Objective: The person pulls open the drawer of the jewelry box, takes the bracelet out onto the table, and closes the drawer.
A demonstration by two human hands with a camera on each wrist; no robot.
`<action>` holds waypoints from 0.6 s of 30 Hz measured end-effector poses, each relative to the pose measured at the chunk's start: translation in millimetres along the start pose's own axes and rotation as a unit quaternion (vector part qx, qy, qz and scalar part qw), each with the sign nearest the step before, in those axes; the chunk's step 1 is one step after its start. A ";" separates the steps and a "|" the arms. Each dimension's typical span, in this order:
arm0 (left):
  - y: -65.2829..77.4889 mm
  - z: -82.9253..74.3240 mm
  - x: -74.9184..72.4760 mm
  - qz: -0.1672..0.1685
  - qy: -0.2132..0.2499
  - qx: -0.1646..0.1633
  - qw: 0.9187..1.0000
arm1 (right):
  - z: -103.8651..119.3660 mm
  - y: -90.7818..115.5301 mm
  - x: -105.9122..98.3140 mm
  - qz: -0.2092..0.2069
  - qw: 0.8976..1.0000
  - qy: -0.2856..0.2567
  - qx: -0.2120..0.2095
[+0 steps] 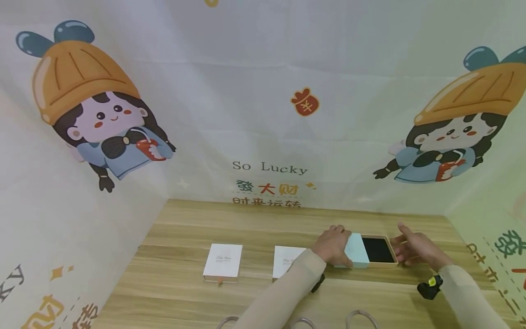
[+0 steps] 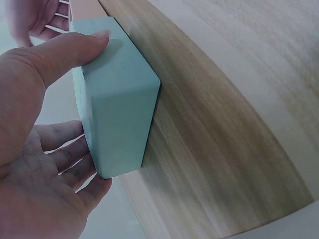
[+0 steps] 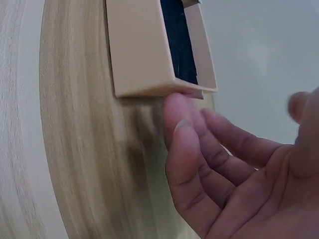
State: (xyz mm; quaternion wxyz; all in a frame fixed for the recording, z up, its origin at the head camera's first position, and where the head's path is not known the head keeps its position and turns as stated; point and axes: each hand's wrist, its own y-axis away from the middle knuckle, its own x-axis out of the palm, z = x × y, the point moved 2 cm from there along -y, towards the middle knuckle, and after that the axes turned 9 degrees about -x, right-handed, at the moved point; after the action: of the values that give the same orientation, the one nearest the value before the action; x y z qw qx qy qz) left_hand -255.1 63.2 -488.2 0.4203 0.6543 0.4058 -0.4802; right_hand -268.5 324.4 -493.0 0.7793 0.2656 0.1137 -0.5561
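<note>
On the wooden table at the right, a small drawer-type gift box has a pale turquoise sleeve (image 1: 358,252) and a tan drawer (image 3: 142,47) partly out to the right. Black lining (image 1: 378,250) shows inside the drawer. My left hand (image 1: 334,246) grips the sleeve, thumb on its near side and fingers at the opposite side, as the left wrist view shows. My right hand (image 1: 418,249) is at the drawer's outer end, fingers loosely bent with fingertips (image 3: 180,107) right at its end wall, and the thumb held apart.
Two white lidded boxes with small printed text stand to the left, one farther off (image 1: 223,261) and one (image 1: 285,258) partly behind my left forearm. Clear curved rims (image 1: 360,313) show at the bottom edge. A printed cloth (image 1: 263,114) hangs behind the table (image 1: 185,224).
</note>
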 end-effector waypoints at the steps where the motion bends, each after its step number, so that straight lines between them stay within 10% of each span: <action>1: -0.3 -0.3 0.3 -0.001 0.000 0.000 1.000 | -2.2 -0.7 1.3 0.002 1.000 -0.002 0.002; 18: -1.5 1.0 3.3 -0.005 0.007 0.000 1.000 | -16.6 0.8 10.9 0.025 0.998 0.035 -0.041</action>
State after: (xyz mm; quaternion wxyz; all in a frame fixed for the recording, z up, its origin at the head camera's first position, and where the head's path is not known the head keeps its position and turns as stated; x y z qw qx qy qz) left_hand -256.1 63.2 -491.9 0.4155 0.6554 0.4120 -0.4776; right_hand -261.8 324.7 -511.7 0.7986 0.2552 0.1571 -0.5220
